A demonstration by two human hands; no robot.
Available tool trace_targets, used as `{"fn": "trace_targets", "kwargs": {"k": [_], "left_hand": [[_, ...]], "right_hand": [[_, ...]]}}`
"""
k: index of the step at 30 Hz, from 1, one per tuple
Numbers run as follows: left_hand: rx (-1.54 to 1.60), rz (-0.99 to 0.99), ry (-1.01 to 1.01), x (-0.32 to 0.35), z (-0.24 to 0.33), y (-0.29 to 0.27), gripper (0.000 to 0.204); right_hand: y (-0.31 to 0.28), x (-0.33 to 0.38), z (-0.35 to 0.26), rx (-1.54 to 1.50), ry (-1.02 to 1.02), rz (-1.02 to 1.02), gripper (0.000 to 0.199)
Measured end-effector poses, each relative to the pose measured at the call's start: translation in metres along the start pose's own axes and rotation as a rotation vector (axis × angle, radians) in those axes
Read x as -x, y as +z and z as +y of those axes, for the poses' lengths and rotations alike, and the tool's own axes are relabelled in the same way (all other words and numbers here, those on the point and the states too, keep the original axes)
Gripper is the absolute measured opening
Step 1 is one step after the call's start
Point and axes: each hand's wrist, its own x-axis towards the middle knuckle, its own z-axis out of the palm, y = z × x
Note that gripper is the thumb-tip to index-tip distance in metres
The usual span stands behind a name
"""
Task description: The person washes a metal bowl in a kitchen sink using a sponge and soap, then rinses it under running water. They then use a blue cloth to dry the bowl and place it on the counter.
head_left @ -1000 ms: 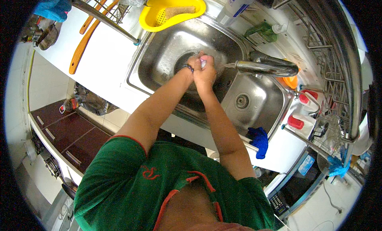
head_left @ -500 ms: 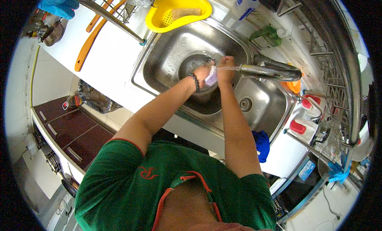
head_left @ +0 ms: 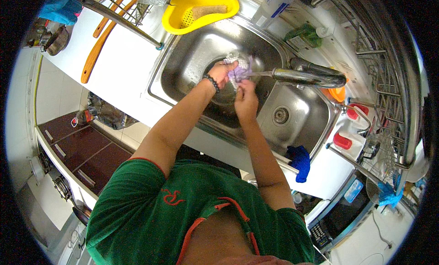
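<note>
Over the larger left basin of the steel sink (head_left: 183,77), both my hands grip a purple and white cloth (head_left: 241,73). My left hand (head_left: 220,75), with a dark bead bracelet at the wrist, pinches the cloth's left side. Its lower right edge is caught between the fingers of my right hand (head_left: 247,97). A thin stream of water runs from the metal faucet (head_left: 306,77) onto the cloth, which hangs partly spread and crumpled. Below it, the bottom of the basin is mostly hidden by my hands.
A yellow strainer basket (head_left: 173,20) holding a tan sponge stands at the sink's far edge. Bottles, one with green liquid (head_left: 304,37), line the back. A blue cloth (head_left: 299,163) drapes over the near right rim. Wooden utensils (head_left: 98,52) lie on the left counter.
The cloth was bunched between my hands and is now spread out more. My right hand has come down and left, nearer to me; my left hand has shifted slightly left.
</note>
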Motion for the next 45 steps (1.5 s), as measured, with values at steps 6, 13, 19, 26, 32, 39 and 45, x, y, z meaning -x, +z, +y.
{"fn": "trace_targets", "kwargs": {"k": [6,13,19,26,32,39,45], "left_hand": [[-0.022,-0.114,0.066,0.034,0.021,0.035,0.017],[-0.659,0.285,-0.154,0.001,0.016,-0.036,0.037],[0.621,-0.163,-0.365,-0.025,-0.025,-0.014,0.051],[-0.503,0.296,0.107,-0.037,-0.052,0.008,0.043],[-0.116,0.334,-0.213,0.02,0.006,0.068,0.053],[-0.782,-0.02,-0.013,-0.022,-0.011,0.006,0.044],[-0.328,0.353,-0.242,0.048,0.012,0.077,0.054]], "right_hand": [[-0.013,-0.053,0.017,-0.582,0.331,-0.25,0.037],[-0.004,-0.071,0.002,-0.886,0.688,-0.063,0.045],[0.031,-0.042,-0.035,-0.43,0.28,-0.128,0.029],[0.031,-0.073,0.001,-0.039,0.327,0.118,0.034],[0.042,-0.061,0.012,0.449,0.148,0.004,0.033],[0.044,-0.047,-0.039,0.147,0.272,-0.129,0.035],[0.013,-0.087,0.059,0.31,0.224,-0.068,0.042]]}}
